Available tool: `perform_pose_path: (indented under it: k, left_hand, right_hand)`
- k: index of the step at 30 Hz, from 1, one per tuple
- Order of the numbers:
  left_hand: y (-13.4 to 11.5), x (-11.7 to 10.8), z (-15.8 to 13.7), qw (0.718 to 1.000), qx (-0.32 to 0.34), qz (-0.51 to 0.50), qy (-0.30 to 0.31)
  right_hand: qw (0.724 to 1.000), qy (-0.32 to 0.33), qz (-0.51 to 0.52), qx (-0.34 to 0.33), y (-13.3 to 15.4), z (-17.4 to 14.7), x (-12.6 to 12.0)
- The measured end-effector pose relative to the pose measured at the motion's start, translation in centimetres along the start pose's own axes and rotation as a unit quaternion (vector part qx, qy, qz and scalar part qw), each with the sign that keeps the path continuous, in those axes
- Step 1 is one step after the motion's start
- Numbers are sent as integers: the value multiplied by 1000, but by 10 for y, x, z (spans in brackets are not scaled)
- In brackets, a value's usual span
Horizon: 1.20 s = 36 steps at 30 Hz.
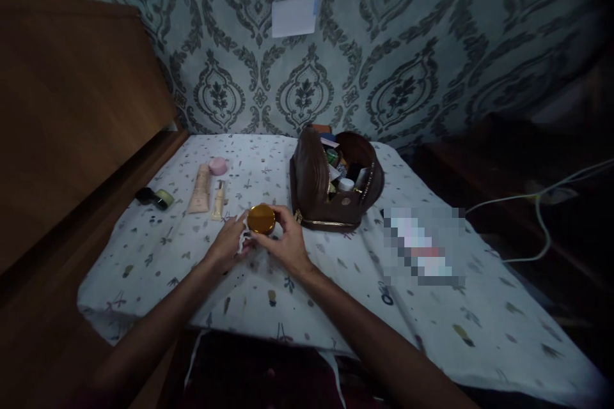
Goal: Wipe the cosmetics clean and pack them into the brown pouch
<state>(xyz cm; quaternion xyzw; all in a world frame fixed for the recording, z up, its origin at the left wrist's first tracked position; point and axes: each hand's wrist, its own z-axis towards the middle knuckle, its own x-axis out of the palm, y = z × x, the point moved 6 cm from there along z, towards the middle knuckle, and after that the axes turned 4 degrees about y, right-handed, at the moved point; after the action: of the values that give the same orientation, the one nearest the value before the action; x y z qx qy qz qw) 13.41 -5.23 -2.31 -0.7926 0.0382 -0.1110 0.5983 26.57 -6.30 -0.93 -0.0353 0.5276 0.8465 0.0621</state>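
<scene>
A round jar with a shiny gold lid (pixel 261 220) is held up over the bed-like printed surface. My right hand (pixel 289 244) curls its fingers and thumb around the jar's right side. Close against the jar's left side, my left hand (pixel 225 244) is closed on a crumpled white tissue (pixel 244 239); whether it also grips the jar I cannot tell. Just beyond my hands stands a brown cosmetics bag (pixel 326 204), unzipped and full of small items, a white-lidded jar (pixel 346 185) among them. A small cream tube (pixel 218 201) lies left of my hands.
Further left lie a beige tube (pixel 199 190), a pink round container (pixel 217 166) and a green and black item (pixel 156 198). A blurred-out object (pixel 425 246) lies on the right of the patterned cloth (pixel 336 307). Wooden furniture (pixel 81 115) borders the left; a pale cable (pixel 540 204) hangs at right.
</scene>
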Motion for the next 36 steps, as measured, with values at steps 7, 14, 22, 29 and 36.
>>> perform_pose_path:
  k: [7,14,22,29,36]
  left_hand:
    - [-29,-6,-14,946,202,247,-59]
    - [-34,29,-38,754,388,528,52]
    - [-34,29,-37,719,405,562,65]
    - [-44,20,-22,834,270,481,31]
    - [-44,11,-13,871,165,461,42]
  right_hand:
    - [997,-5,-75,-14,4,0,-1]
    - [999,16,-45,5,5,-3,-4]
    - [999,27,27,32,0,2,-6]
    - [997,17,-46,59,-8,2,1]
    - [993,-9,-111,-40,5,1,-6]
